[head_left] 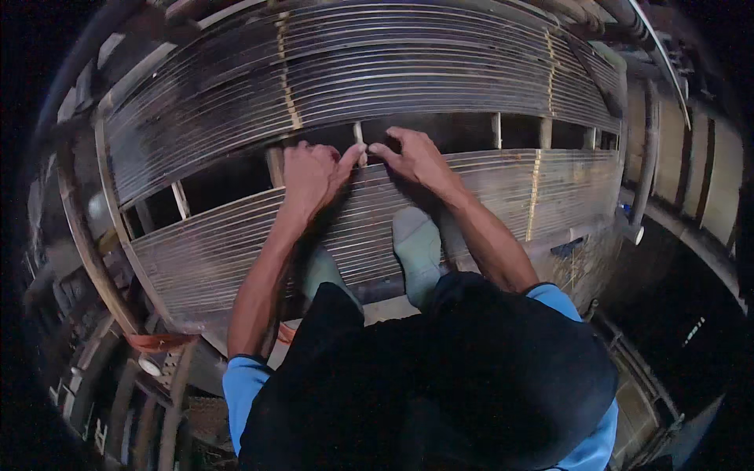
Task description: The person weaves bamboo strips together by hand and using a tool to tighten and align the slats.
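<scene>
Two panels of thin parallel bamboo slats lie before me, the far panel [424, 67] and the near panel [487, 188], with a dark gap between them. My left hand [310, 174] closes on the edge slat of the near panel. Its thumb reaches right to a short pale cross-strip [359, 133] spanning the gap. Just right of that strip, my right hand [422, 162] also closes on the edge slat, its thumb pointing at the strip and its index finger arched above. The fingertips beyond the edge are partly hidden in the gap.
My feet in pale grey-green socks, the right one [418, 250] plainest, rest on the near panel. More cross-strips [496, 131] bridge the gap. Wooden poles [93, 243] stand at the left, with an orange-red cloth strip [161, 342] tied low down. A post [650, 157] rises at the right.
</scene>
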Action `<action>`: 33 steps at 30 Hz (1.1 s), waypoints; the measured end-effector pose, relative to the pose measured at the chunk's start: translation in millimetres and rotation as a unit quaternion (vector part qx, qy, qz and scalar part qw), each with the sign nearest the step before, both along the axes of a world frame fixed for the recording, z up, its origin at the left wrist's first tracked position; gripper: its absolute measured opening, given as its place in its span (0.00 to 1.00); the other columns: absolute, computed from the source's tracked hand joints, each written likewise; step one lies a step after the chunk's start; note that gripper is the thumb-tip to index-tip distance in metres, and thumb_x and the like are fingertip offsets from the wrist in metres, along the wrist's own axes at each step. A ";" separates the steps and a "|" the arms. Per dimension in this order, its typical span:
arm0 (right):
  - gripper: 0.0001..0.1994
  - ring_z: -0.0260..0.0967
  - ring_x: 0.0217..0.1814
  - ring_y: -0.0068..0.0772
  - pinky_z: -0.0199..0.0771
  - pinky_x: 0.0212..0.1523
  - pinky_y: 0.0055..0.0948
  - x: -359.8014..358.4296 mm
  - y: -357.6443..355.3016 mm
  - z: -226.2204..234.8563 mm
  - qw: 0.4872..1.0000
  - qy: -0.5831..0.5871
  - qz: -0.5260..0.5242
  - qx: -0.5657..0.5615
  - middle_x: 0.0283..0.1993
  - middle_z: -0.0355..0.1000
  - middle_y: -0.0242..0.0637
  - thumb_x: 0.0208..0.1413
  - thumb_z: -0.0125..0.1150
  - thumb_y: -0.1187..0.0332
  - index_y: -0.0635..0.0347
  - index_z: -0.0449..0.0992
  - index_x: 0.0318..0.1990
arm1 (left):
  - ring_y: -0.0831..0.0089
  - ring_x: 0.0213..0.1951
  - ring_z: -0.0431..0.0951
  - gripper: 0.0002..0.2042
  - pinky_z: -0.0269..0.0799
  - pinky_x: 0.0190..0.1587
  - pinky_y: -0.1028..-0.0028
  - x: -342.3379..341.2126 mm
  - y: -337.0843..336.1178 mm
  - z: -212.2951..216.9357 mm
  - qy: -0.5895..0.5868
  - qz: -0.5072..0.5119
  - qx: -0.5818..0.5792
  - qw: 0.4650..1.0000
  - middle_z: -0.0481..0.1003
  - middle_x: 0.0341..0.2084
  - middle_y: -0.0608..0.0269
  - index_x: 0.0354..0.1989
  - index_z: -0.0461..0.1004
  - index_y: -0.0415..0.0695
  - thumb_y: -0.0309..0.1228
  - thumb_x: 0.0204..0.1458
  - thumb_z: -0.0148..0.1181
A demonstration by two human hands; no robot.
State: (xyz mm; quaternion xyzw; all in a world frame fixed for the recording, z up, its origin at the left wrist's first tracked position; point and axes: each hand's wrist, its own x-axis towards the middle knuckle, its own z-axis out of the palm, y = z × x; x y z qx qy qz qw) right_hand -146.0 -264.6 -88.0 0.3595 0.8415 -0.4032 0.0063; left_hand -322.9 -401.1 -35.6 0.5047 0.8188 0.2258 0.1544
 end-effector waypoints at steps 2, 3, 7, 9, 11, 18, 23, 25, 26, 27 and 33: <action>0.15 0.76 0.48 0.54 0.75 0.50 0.40 6.8 -2.3 1.8 0.996 0.062 -0.020 0.060 0.46 0.78 0.53 0.59 0.65 0.58 0.62 0.82 0.44 | 0.52 0.30 0.81 0.18 0.73 0.39 0.58 8.8 23.3 -7.6 -0.147 -0.054 -0.279 0.948 0.79 0.21 0.49 0.25 0.82 0.37 0.42 0.56 0.64; 0.15 0.76 0.48 0.54 0.75 0.50 0.40 9.8 0.2 3.6 0.996 0.063 -0.026 0.062 0.46 0.78 0.53 0.59 0.65 0.58 0.62 0.82 0.44 | 0.52 0.30 0.81 0.18 0.73 0.39 0.58 11.8 22.7 -15.0 -0.143 -0.060 -0.279 0.948 0.79 0.21 0.49 0.25 0.82 0.37 0.42 0.56 0.64; 0.13 0.78 0.45 0.50 0.76 0.48 0.38 28.1 7.0 21.7 0.998 0.045 -0.047 0.004 0.43 0.79 0.49 0.58 0.66 0.63 0.63 0.82 0.43 | 0.61 0.26 0.82 0.15 0.76 0.34 0.64 32.8 15.0 -23.5 -0.312 0.099 -0.149 0.933 0.81 0.23 0.48 0.32 0.84 0.38 0.40 0.55 0.66; 0.12 0.79 0.44 0.47 0.77 0.47 0.37 34.9 8.2 30.3 0.997 0.058 -0.047 0.016 0.42 0.80 0.47 0.57 0.67 0.64 0.63 0.82 0.42 | 0.65 0.30 0.82 0.12 0.76 0.38 0.66 38.5 15.0 -16.1 -0.366 0.139 -0.104 0.914 0.82 0.27 0.50 0.34 0.84 0.38 0.36 0.54 0.67; 0.10 0.79 0.41 0.37 0.77 0.44 0.32 29.9 2.2 45.3 0.989 0.111 -0.087 -0.047 0.40 0.80 0.43 0.55 0.68 0.68 0.62 0.82 0.43 | 0.65 0.34 0.80 0.10 0.74 0.41 0.67 41.9 -0.2 -24.8 -0.368 0.122 -0.024 0.921 0.82 0.30 0.52 0.35 0.84 0.39 0.34 0.54 0.67; 0.11 0.78 0.42 0.29 0.77 0.44 0.27 19.2 -0.6 70.3 0.983 0.158 -0.043 -0.082 0.43 0.80 0.39 0.54 0.68 0.73 0.62 0.82 0.45 | 0.64 0.47 0.72 0.05 0.69 0.51 0.70 41.8 2.6 -4.0 -0.359 0.023 0.114 0.926 0.76 0.38 0.60 0.37 0.82 0.41 0.29 0.55 0.65; 0.12 0.79 0.41 0.30 0.78 0.43 0.26 22.8 3.8 93.9 0.970 0.211 0.024 -0.116 0.43 0.80 0.39 0.52 0.69 0.75 0.62 0.83 0.45 | 0.71 0.47 0.72 0.07 0.69 0.48 0.73 39.0 3.0 2.1 -0.515 -0.009 0.101 0.851 0.75 0.39 0.60 0.38 0.80 0.39 0.30 0.58 0.64; 0.11 0.79 0.41 0.30 0.78 0.42 0.27 25.3 6.2 91.5 0.969 0.220 0.030 -0.108 0.42 0.81 0.40 0.52 0.69 0.75 0.62 0.83 0.44 | 0.79 0.43 0.74 0.08 0.70 0.43 0.77 37.7 7.9 2.8 -0.590 -0.012 0.065 0.805 0.76 0.37 0.64 0.39 0.79 0.39 0.31 0.60 0.63; 0.09 0.79 0.41 0.29 0.78 0.41 0.27 25.5 6.9 89.2 0.967 0.231 0.039 -0.102 0.41 0.81 0.41 0.52 0.69 0.75 0.63 0.84 0.42 | 0.79 0.43 0.74 0.08 0.70 0.43 0.77 35.3 7.9 0.4 -0.589 -0.012 0.065 0.805 0.76 0.37 0.64 0.39 0.79 0.39 0.31 0.60 0.63; 0.09 0.79 0.41 0.29 0.78 0.41 0.27 26.3 7.0 86.6 0.967 0.231 0.040 -0.103 0.41 0.81 0.41 0.52 0.69 0.75 0.63 0.84 0.42 | 0.81 0.40 0.74 0.07 0.69 0.40 0.79 31.9 6.9 -4.1 -0.591 -0.016 0.003 0.807 0.78 0.36 0.66 0.40 0.79 0.40 0.30 0.59 0.64; 0.06 0.79 0.40 0.30 0.77 0.40 0.29 30.9 1.8 65.5 0.990 0.117 -0.016 -0.080 0.37 0.81 0.42 0.56 0.68 0.71 0.64 0.83 0.39 | 0.84 0.34 0.76 0.08 0.70 0.37 0.81 36.8 0.5 -30.7 -0.535 0.058 0.045 0.841 0.81 0.33 0.69 0.43 0.80 0.41 0.25 0.55 0.66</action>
